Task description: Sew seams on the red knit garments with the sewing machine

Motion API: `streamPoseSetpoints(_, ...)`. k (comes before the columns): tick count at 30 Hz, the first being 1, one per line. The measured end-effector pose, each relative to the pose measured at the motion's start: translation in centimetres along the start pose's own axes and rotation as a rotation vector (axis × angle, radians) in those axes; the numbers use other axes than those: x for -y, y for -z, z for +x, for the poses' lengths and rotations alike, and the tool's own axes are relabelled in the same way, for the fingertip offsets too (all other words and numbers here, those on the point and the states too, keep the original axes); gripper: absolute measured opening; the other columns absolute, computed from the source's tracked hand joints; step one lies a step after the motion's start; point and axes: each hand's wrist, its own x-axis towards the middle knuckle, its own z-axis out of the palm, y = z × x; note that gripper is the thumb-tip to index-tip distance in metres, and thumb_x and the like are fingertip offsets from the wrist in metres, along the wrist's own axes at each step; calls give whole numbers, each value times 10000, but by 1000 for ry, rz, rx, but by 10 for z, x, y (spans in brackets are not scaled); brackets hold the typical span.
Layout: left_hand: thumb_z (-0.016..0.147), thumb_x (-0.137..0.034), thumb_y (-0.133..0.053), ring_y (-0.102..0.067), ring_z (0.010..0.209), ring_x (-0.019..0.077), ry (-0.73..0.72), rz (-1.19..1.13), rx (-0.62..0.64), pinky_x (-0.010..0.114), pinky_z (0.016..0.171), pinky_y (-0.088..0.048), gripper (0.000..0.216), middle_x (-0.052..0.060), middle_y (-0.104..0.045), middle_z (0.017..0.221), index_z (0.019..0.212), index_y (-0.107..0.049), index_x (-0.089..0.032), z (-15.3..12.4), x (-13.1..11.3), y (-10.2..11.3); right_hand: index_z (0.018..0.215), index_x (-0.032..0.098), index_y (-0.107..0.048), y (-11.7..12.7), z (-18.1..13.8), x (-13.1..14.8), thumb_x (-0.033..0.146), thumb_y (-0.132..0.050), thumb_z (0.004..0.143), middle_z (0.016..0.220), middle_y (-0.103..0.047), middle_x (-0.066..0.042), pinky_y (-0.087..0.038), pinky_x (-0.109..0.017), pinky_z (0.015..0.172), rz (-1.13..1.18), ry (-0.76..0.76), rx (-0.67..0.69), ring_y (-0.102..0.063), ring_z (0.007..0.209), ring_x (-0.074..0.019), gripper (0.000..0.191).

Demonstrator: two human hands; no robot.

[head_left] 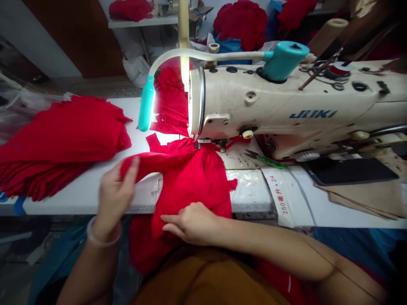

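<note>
A red knit garment piece (193, 182) lies under the sewing machine's presser foot (197, 146) and drapes over the table's front edge. My left hand (117, 190), slightly blurred, is closed on a raised red strip of it, left of the needle area. Lower down, near the table edge, my right hand (193, 222) rests on the same cloth. Its index finger and thumb point left while the other fingers curl into the fabric; their tips are hidden. The white sewing machine (251, 101) stands behind both hands.
A stack of red cut pieces (66, 131) lies on the left. Green-handled thread snips (269, 161) sit right of the foot, before a black phone (352, 169) on brown card. A teal-ended lamp (146, 103) hangs left of the machine head. More red cloth (173, 101) lies behind.
</note>
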Motion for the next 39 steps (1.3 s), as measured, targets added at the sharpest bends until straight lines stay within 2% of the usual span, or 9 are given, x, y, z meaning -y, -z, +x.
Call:
streamPoseSetpoints(5,890,-82,-430,-462,1397,346,-377,409,540,594,1137,-378,552,136,-539,1471,1424,-544,-170,-26,-5,-70,1334,225,-539,-19,-12,10,183,-446,974,910,-702,-88,-342,-254,475,-431,91,114,-630,611,-169,374)
streamPoseSetpoints(9,902,-132,-465,-336,1466,399,-415,577,565,717,1155,-207,621,133,-414,1561,1520,-427,-186,-44,12,-80,960,123,-676,14,-52,-7,76,-497,895,893,-683,-167,-440,-318,616,-638,-213,81,-664,828,-247,196)
streamPoseSetpoints(14,997,-250,-440,-394,1435,384,-479,602,500,690,1155,-214,506,120,-452,1539,1501,-455,-202,-42,19,-75,1011,150,-713,15,-63,-10,178,-603,876,832,-723,-97,-419,-294,622,-179,29,661,-677,754,-207,176)
streamPoseSetpoints(17,1021,-325,-460,-413,1416,408,-542,566,458,715,1132,-225,456,123,-500,1505,1466,-500,-237,-39,21,-73,1092,125,-711,-1,-53,-10,375,-645,887,906,-736,-139,-419,-303,601,-99,-48,729,-698,798,-249,330)
streamPoseSetpoints(20,1004,-275,-522,-478,1371,391,-694,389,405,712,1125,-253,360,126,-600,1406,1353,-598,-233,-43,17,-54,1044,125,-705,-9,-49,-9,462,-639,906,881,-726,-123,-465,-321,632,-180,-49,434,-685,789,-252,370)
streamPoseSetpoints(24,976,-101,-524,-668,1091,189,-858,16,413,444,1110,-441,210,49,-744,998,1109,-669,-174,-62,7,-28,1162,114,-640,-11,-50,-7,190,-461,992,1131,-686,-149,-499,-366,875,-406,99,-420,-622,1059,-242,258)
streamPoseSetpoints(26,986,-188,-557,-689,910,150,-862,-95,442,327,971,-542,104,38,-721,869,982,-655,-152,-74,6,-30,1268,82,-575,-15,-48,-7,135,-394,1005,1073,-688,-137,-488,-351,882,-416,223,-628,-602,1043,-211,324)
streamPoseSetpoints(31,1026,-380,-454,-657,1047,241,-721,81,265,368,864,-543,353,170,-686,1086,1149,-604,-85,-84,10,-64,950,111,-643,-36,-45,-2,173,-466,987,688,-562,-38,-398,-301,588,-252,186,-730,-484,670,-162,191)
streamPoseSetpoints(39,1012,-125,-441,-598,859,189,-637,331,242,337,761,-416,350,68,-673,932,1251,-675,-230,-69,-1,-90,991,90,-639,-25,-59,-9,213,-624,916,874,-672,-115,-551,-342,783,-169,328,-835,-628,899,-206,145)
